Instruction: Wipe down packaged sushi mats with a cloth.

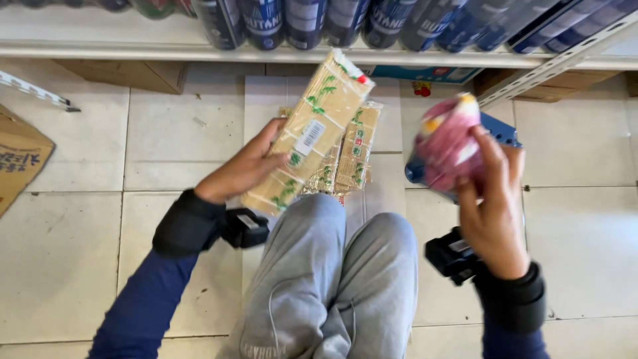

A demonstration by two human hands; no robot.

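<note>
My left hand point(242, 169) grips a flat pack of bamboo rolling mat point(309, 136) in clear wrap with green leaf print, held tilted up towards the shelf. Two more such packs point(352, 149) lie beneath it on the floor, just past my knees. My right hand point(492, 199) holds up a blurred pink and red bag point(446, 143) with yellow spots. Both wrists wear black straps with small black devices. My grey trouser legs point(332, 279) fill the lower middle.
A white metal shelf point(133, 46) runs across the top, lined with dark blue gas canisters point(266, 20). Cardboard boxes sit under it at left point(133, 74) and at the far left edge point(16, 159). A blue object point(502, 129) lies behind the bag. The floor is pale tile.
</note>
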